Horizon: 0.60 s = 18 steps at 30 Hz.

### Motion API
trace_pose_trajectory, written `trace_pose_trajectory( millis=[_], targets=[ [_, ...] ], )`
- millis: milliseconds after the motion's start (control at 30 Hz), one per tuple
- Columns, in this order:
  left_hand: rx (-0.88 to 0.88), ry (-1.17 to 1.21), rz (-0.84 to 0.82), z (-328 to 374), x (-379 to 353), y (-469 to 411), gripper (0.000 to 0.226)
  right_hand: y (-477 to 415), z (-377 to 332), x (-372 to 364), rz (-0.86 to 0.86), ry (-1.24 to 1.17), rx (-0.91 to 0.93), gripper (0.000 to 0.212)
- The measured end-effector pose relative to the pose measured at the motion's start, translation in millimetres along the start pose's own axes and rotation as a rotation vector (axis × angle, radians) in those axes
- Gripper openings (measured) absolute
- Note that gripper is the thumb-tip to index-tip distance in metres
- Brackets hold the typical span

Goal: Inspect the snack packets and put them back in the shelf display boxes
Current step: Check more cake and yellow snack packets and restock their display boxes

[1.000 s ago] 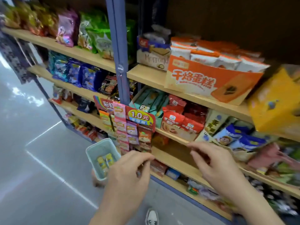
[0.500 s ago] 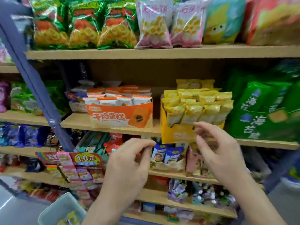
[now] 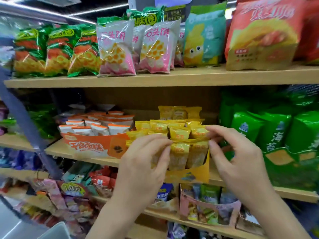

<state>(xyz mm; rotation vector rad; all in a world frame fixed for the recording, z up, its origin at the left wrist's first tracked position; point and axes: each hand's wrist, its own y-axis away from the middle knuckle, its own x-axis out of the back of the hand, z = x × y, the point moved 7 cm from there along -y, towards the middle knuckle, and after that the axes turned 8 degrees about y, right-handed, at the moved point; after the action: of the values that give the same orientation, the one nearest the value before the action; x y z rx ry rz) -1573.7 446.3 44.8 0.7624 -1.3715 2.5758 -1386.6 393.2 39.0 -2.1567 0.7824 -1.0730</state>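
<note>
Packets: small yellow packets (image 3: 179,152) stand in rows inside the yellow display box (image 3: 189,176) on the middle shelf (image 3: 77,155), just beside the orange display box (image 3: 89,145), with green bags (image 3: 276,131) on the other side.
Left grip: the left hand (image 3: 145,166) is in front of the box's left half. Thumb and forefinger are drawn close at the top seam of a front-row packet; I cannot tell if they are clamped on it.
Right grip: the right hand (image 3: 240,163) has curled fingers at the box's right top corner. A small gap shows between thumb and forefinger; contact is unclear.
Handling: the packets are probably light, soft film pillows that are crinkly, a little slippery and easily crushed.
Hold: pinch the flat crimped top seam, not the puffed middle.
Risk: tugging one packet may drag its neighbours or tip the thin card box forward.
</note>
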Motion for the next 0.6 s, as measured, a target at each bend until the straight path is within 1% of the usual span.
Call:
trace_pose_trajectory(
  millis=[67, 167, 233, 300, 367, 400, 467, 533, 600],
  targets=[
    [-0.016, -0.038, -0.032, 4.7, -6.7, -13.1, 0.036, -15.5, 3.7, 4.6, 0.000, 0.021, 0.003, 0.029],
    [0.005, -0.109, -0.131, 5.3, -19.5, -33.2, 0.043, -39.5, 7.1, 2.7, -0.078, 0.070, -0.036, 0.029],
    [0.021, -0.175, -0.226, 1.7, -31.1, -44.8, 0.051, -51.0, 8.3, -3.9, -0.164, 0.107, -0.067, 0.031],
    [0.025, -0.245, -0.319, -2.4, -43.3, -51.9, 0.063, -59.4, 9.5, -15.2, -0.280, 0.147, -0.074, 0.033],
    [0.046, -0.334, -0.403, -7.7, -53.4, -53.6, 0.072, -67.1, 13.3, -27.8, -0.393, 0.158, -0.101, 0.030],
    [0.050, -0.377, -0.429, -10.4, -56.4, -53.4, 0.074, -71.8, 15.9, -32.5, -0.419, 0.154, -0.128, 0.027],
    [0.046, -0.430, -0.447, -13.2, -58.4, -53.6, 0.074, -84.0, 20.4, -36.2, -0.401, 0.172, -0.193, 0.024],
    [0.041, -0.459, -0.456, -14.1, -59.0, -54.5, 0.071, -94.0, 23.6, -38.4, -0.397, 0.242, -0.238, 0.020],
    [0.044, -0.470, -0.467, -14.6, -59.6, -54.9, 0.069, -99.4, 25.4, -43.3, -0.451, 0.327, -0.252, 0.014]
  ],
)
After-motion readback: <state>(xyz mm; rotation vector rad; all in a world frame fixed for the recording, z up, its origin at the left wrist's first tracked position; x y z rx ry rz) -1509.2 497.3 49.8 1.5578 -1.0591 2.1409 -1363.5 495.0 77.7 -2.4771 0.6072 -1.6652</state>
